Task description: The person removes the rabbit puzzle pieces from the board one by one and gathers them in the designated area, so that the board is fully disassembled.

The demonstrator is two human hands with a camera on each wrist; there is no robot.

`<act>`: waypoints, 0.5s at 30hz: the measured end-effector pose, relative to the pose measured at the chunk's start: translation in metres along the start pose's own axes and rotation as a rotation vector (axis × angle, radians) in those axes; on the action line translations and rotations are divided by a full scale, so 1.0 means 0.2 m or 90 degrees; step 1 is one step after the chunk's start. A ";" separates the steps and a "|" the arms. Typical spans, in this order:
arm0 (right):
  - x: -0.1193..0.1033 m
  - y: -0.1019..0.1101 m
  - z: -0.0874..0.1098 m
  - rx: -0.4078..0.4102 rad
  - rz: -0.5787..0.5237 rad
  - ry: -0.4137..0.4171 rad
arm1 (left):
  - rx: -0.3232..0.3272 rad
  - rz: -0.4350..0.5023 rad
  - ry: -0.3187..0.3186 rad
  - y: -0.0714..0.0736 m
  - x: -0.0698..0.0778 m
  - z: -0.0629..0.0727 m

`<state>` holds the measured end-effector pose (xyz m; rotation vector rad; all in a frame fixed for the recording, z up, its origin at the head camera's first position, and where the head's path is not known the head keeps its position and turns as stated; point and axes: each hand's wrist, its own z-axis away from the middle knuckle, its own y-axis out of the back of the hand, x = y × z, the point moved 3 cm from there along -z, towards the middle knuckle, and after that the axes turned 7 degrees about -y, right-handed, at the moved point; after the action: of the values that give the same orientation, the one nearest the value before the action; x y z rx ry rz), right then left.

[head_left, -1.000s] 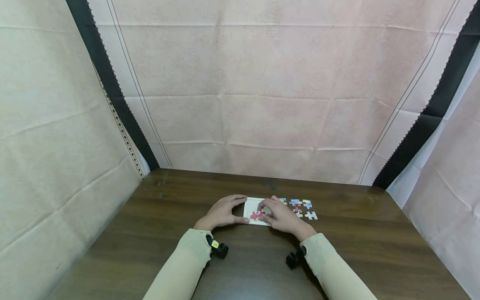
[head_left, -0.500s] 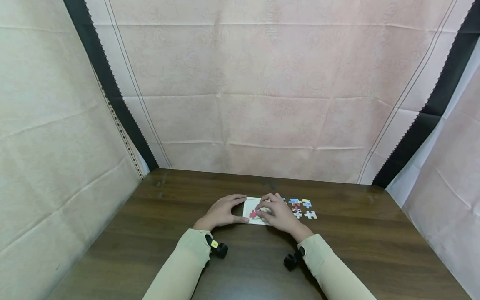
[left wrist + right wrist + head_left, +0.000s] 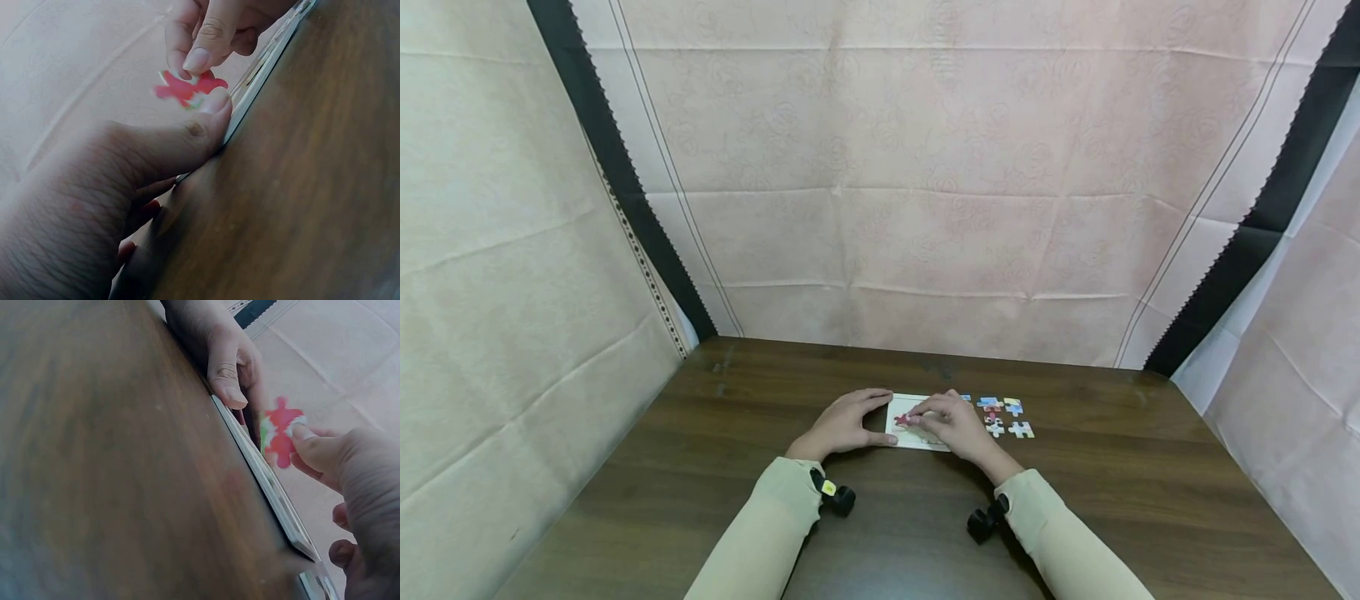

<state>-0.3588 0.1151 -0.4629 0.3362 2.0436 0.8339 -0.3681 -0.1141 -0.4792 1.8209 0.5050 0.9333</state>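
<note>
A white puzzle tray (image 3: 904, 402) lies flat on the brown table. My left hand (image 3: 844, 425) holds its left end, with the thumb at the near corner and the fingers toward the far side. Between thumb and fingertips my right hand (image 3: 958, 427) pinches a red jigsaw piece with white and green patches. The left wrist view shows this jigsaw piece (image 3: 187, 90) beside the left thumb, tilted above the tray. In the right wrist view the jigsaw piece (image 3: 282, 437) is held over the tray's edge (image 3: 265, 475). My right hand hides part of the tray.
Several loose jigsaw pieces (image 3: 1022, 430), coloured blue, yellow, red and white, lie right of the tray. The wooden table (image 3: 760, 392) runs back to a pale cloth wall (image 3: 940, 208), with more cloth at both sides.
My right hand has shifted slightly left over the tray. The red piece in its fingers has been turned and now sits nearer the left thumb. My left hand has stayed put.
</note>
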 end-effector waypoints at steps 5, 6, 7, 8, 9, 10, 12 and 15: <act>0.01 0.00 0.00 0.008 0.008 -0.042 | 0.001 -0.002 -0.001 0.00 0.00 0.00; 0.01 0.01 0.00 0.009 0.011 -0.052 | 0.002 -0.002 -0.001 0.00 0.00 0.00; 0.01 0.01 0.00 0.009 0.014 -0.060 | 0.003 -0.001 -0.001 0.00 0.00 0.00; 0.01 0.01 0.00 0.010 0.018 -0.067 | 0.002 0.001 -0.001 0.00 0.00 0.00; 0.01 0.01 0.00 0.012 0.021 -0.072 | 0.002 0.000 -0.001 0.00 0.00 0.00; 0.01 0.01 0.00 0.013 0.023 -0.076 | 0.001 0.001 0.000 0.00 0.00 0.00; 0.02 0.02 0.00 0.019 0.022 -0.073 | 0.000 0.002 0.001 0.00 0.00 0.00; 0.03 0.04 0.01 0.020 0.021 -0.066 | 0.000 0.000 0.000 0.00 0.00 0.00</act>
<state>-0.3610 0.1250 -0.4623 0.4221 1.9611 0.7889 -0.3675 -0.1142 -0.4782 1.8209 0.5043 0.9337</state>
